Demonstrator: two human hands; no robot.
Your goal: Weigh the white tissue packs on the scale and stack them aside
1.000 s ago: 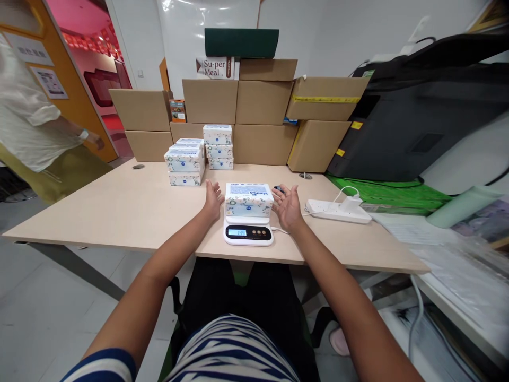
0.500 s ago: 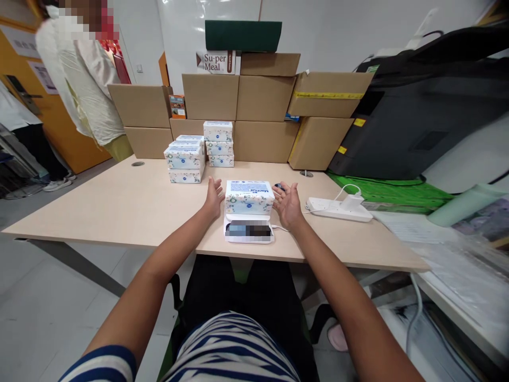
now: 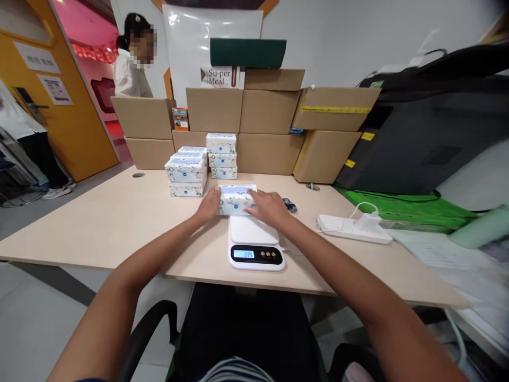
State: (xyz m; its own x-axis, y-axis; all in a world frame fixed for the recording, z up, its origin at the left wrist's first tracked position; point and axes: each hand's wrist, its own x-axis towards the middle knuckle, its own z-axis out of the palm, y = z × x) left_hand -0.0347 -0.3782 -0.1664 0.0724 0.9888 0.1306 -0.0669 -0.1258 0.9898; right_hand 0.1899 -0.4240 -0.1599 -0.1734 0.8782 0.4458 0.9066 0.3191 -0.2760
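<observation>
Between my two hands is a white tissue pack (image 3: 237, 203) with a floral print. My left hand (image 3: 209, 205) grips its left end, and my right hand (image 3: 271, 207) holds its right end, fingers over the top and front. The pack is at the back left of a white digital scale (image 3: 254, 232); whether it still touches the platform I cannot tell. The scale's lit display (image 3: 244, 254) seems to read 144. More packs of the same print stand beyond my left hand, in a low stack (image 3: 185, 172) and a taller stack (image 3: 221, 157).
Cardboard boxes (image 3: 214, 110) are piled along the back edge. On the right lie a white power strip (image 3: 353, 229) and a small dark object (image 3: 290, 205); a large black machine (image 3: 421, 138) stands behind. A person (image 3: 133, 74) is behind the boxes at the left.
My hands, open beside the pack before, have closed on it. The pack has shifted left and back, uncovering the scale's platform. The person at the left has moved, and the view has shifted.
</observation>
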